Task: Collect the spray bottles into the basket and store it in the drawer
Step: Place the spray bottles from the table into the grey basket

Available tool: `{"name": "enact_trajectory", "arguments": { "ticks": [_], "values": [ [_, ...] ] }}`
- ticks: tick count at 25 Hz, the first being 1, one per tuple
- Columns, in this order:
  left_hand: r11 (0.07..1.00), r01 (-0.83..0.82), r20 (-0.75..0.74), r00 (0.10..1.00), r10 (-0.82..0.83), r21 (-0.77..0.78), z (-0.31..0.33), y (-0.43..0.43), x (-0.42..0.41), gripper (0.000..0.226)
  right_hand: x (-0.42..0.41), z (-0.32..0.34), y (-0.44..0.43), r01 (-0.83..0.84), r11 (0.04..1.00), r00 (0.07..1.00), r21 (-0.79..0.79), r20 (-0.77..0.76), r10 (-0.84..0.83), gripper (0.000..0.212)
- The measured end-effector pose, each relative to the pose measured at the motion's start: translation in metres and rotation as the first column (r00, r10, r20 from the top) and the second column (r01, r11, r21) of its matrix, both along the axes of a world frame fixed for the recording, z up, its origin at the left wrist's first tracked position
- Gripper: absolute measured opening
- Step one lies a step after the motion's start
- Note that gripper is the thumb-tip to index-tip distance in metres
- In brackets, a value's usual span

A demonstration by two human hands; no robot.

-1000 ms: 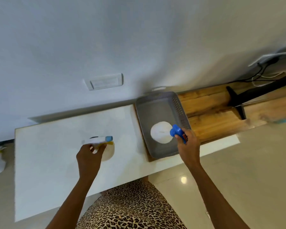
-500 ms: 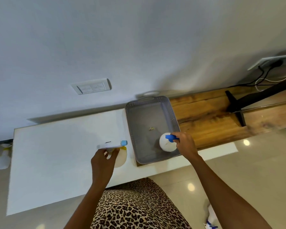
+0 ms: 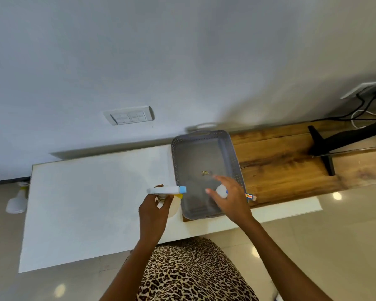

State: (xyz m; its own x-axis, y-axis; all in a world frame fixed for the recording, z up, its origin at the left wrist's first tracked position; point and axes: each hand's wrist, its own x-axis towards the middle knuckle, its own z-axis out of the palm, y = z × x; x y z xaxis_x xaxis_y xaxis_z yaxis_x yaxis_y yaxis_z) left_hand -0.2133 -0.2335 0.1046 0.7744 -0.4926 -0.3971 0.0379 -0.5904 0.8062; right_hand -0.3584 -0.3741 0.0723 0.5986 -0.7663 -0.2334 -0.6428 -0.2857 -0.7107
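Note:
A grey perforated basket (image 3: 231,153) sits where the white tabletop meets a wooden shelf. My left hand (image 3: 153,213) grips a white spray bottle (image 3: 166,190) by the neck, its light-blue nozzle pointing at the basket's left wall. Over the basket's near right corner my right hand (image 3: 229,199) hovers with its fingers spread and straight. Under it lies a second white bottle (image 3: 221,189), mostly hidden. A third spray bottle (image 3: 16,200) stands on the floor left of the table. No drawer is in view.
The white tabletop (image 3: 91,203) stretches left of the basket. The wooden shelf (image 3: 291,166) runs right, with a black stand (image 3: 321,148) and cables on it. A small labelled thing (image 3: 251,196) lies by the basket's right edge. A wall switch (image 3: 129,115) is behind.
My right hand has let go of the blue-headed bottle inside the basket and spread its fingers. My left hand has carried its bottle rightward to the basket's edge.

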Motion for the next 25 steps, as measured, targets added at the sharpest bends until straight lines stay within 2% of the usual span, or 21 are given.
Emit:
{"name": "enact_trajectory", "arguments": {
  "ticks": [1,3,5,7,12,15,17,25],
  "values": [
    [1.000,0.004,-0.002,1.000,-0.004,0.000,-0.001,-0.002,-0.001,0.040,0.012,0.015,0.008,-0.054,0.996,0.997,0.065,0.063,0.050,0.049],
    [1.000,0.011,-0.010,1.000,-0.011,-0.002,-0.003,-0.006,-0.003,0.038,0.034,0.038,0.024,-0.224,0.971,0.972,0.089,0.087,0.216,0.055],
    [0.999,0.037,-0.011,0.999,-0.037,-0.014,-0.005,-0.009,-0.006,0.035,0.049,0.047,0.031,-0.344,0.939,0.938,0.004,0.051,0.343,0.054],
    [0.996,0.083,0.013,0.997,-0.082,-0.016,-0.004,-0.013,-0.009,0.032,0.057,0.045,0.030,-0.377,0.925,0.926,-0.047,0.009,0.378,0.045],
    [0.976,0.203,0.036,0.978,-0.206,0.074,-0.005,-0.009,-0.011,0.055,0.048,0.028,0.010,-0.267,0.963,0.958,-0.046,-0.117,0.260,0.032],
    [0.976,0.174,0.038,0.983,-0.180,0.127,-0.010,0.004,-0.006,0.051,0.037,0.011,0.000,-0.198,0.979,0.961,-0.048,-0.205,0.184,0.033],
    [0.979,0.143,0.043,0.988,-0.150,0.142,-0.011,0.014,-0.004,0.047,0.035,0.000,-0.002,-0.207,0.978,0.948,-0.034,-0.254,0.192,0.034],
    [0.981,0.067,0.049,0.996,-0.077,0.184,-0.017,0.035,0.008,0.038,0.033,-0.038,0.002,-0.185,0.978,0.931,0.101,-0.299,0.207,0.036]
  ]
}}
